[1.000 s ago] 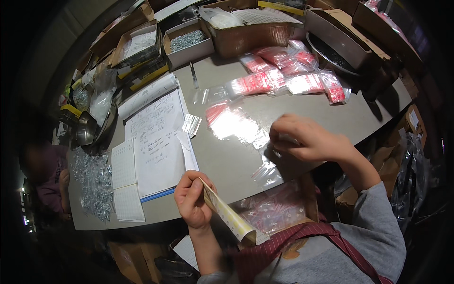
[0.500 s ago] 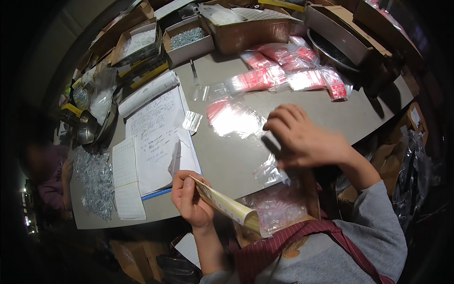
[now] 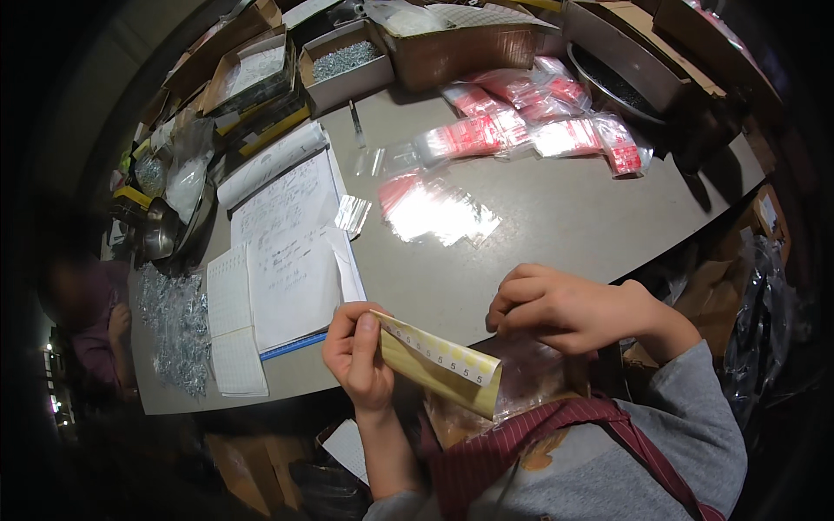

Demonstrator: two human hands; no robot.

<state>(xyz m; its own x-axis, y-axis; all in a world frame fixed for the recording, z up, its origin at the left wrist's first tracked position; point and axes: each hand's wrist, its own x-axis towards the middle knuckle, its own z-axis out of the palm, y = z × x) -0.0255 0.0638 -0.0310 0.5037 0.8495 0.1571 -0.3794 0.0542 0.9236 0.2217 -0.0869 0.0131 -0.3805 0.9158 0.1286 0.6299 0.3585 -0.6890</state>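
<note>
My left hand (image 3: pixel 358 356) pinches one end of a folded sheet of stickers (image 3: pixel 439 369), a yellow backing strip with a row of small round printed labels. The sheet slants down to the right over my lap. Past its free end, my right hand (image 3: pixel 556 311) hovers at the table's front edge, fingers curled together. Whatever those fingers hold, if anything, is hidden. Below them lies a heap of clear plastic bags (image 3: pixel 530 369), partly covered by the sheet and my right hand. Small red-and-clear zip bags (image 3: pixel 434 211) are fanned out on the table ahead, shining under the light.
Bundles of red-printed bags (image 3: pixel 473 136) lie farther back. An open notebook (image 3: pixel 287 252) with handwriting and a pen (image 3: pixel 357 123) are left of centre. Filled clear bags (image 3: pixel 171 334) cover the left end. Boxes, one with metal screws (image 3: pixel 346 62), line the back. Another person (image 3: pixel 100 321) sits at far left.
My right hand has come down from over the table to its front edge. Small clear bags at that edge no longer show there. The sticker sheet has turned, showing its label row.
</note>
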